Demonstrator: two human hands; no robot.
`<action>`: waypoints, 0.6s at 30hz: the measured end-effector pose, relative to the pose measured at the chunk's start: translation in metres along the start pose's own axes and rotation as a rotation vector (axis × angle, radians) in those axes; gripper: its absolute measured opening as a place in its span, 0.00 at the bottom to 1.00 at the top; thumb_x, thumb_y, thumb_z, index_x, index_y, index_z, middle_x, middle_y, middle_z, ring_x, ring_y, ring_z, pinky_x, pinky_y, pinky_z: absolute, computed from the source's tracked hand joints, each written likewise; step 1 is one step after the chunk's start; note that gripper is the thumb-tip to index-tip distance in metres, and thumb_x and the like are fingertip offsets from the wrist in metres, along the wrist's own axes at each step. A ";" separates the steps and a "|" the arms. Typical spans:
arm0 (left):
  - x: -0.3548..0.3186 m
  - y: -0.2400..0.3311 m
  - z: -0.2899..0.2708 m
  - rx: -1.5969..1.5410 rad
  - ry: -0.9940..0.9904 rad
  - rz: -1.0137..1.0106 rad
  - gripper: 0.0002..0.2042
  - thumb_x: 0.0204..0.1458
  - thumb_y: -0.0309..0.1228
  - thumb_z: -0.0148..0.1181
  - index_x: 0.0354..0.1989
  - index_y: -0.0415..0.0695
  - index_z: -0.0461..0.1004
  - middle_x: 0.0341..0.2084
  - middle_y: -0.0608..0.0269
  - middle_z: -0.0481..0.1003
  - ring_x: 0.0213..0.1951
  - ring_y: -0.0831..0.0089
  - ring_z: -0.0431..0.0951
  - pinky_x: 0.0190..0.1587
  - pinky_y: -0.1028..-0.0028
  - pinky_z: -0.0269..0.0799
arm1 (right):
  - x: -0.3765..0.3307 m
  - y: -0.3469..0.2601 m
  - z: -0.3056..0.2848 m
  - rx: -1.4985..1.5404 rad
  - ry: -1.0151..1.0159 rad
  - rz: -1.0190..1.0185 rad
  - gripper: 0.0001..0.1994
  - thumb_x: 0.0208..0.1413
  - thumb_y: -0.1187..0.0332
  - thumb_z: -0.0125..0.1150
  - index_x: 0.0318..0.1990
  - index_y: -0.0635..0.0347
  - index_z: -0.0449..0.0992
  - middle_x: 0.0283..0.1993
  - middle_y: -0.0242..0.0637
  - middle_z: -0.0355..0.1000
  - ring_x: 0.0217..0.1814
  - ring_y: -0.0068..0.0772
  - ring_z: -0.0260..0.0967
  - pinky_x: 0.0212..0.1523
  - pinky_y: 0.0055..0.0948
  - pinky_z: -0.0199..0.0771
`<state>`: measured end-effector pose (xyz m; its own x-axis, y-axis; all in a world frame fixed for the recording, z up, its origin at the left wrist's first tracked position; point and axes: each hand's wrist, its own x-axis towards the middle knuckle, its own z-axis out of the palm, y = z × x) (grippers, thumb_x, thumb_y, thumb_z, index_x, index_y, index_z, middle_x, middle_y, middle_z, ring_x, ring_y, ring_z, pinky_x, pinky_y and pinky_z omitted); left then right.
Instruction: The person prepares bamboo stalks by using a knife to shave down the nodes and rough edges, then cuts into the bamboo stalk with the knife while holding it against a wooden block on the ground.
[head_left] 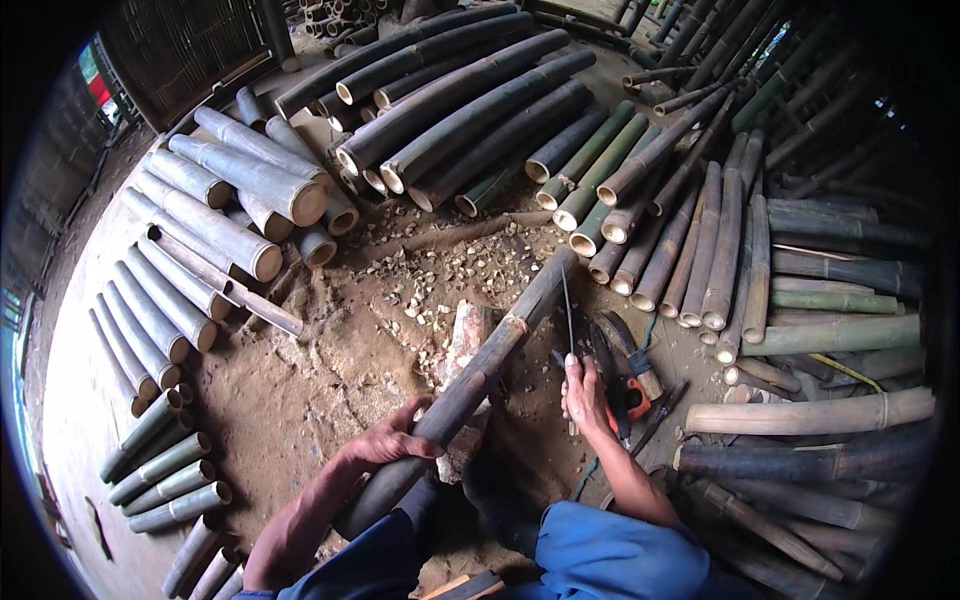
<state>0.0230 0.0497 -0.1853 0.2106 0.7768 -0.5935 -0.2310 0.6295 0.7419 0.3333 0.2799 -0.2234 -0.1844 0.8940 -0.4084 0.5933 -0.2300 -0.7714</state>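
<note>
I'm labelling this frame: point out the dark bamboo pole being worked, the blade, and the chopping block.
dark bamboo pole (pixel 500 345), head view, mid-shaft.
blade (pixel 567 310), head view, thin edge.
chopping block (pixel 466 335), head view, top.

I sit on a bare dirt floor (pixel 300 400). Pale bamboo chips (pixel 470 270) are scattered over it ahead of me. A worn wood block (pixel 463 340) rests on the dirt among them. Grey bamboo poles (pixel 200 220) lie stacked to my left, dark poles (pixel 470 110) ahead, and thinner poles (pixel 720 250) to my right. An orange-handled saw (pixel 632 385) lies by them.
</note>
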 end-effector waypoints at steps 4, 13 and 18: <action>0.003 -0.001 0.010 0.257 0.054 0.102 0.46 0.48 0.47 0.81 0.71 0.36 0.64 0.50 0.52 0.78 0.47 0.66 0.80 0.52 0.66 0.76 | -0.032 -0.005 0.005 -0.224 0.029 -0.524 0.21 0.75 0.49 0.54 0.50 0.63 0.66 0.32 0.53 0.73 0.30 0.66 0.73 0.34 0.56 0.72; -0.008 0.017 0.030 0.230 0.066 0.084 0.41 0.48 0.48 0.78 0.64 0.33 0.72 0.45 0.56 0.80 0.47 0.68 0.79 0.52 0.67 0.74 | -0.014 -0.034 -0.015 -0.624 -0.062 -0.464 0.20 0.74 0.50 0.54 0.48 0.61 0.65 0.27 0.62 0.77 0.31 0.72 0.78 0.30 0.65 0.75; -0.006 0.016 0.025 0.251 0.063 0.080 0.41 0.47 0.50 0.78 0.64 0.33 0.72 0.45 0.54 0.80 0.47 0.66 0.79 0.52 0.66 0.75 | -0.012 -0.053 -0.018 -0.703 -0.134 -0.503 0.16 0.71 0.57 0.60 0.44 0.62 0.66 0.31 0.58 0.76 0.36 0.70 0.77 0.33 0.62 0.75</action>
<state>0.0422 0.0543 -0.1624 0.1396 0.8284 -0.5424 0.0002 0.5478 0.8366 0.3183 0.2881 -0.1681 -0.6189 0.7626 -0.1883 0.7541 0.5098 -0.4140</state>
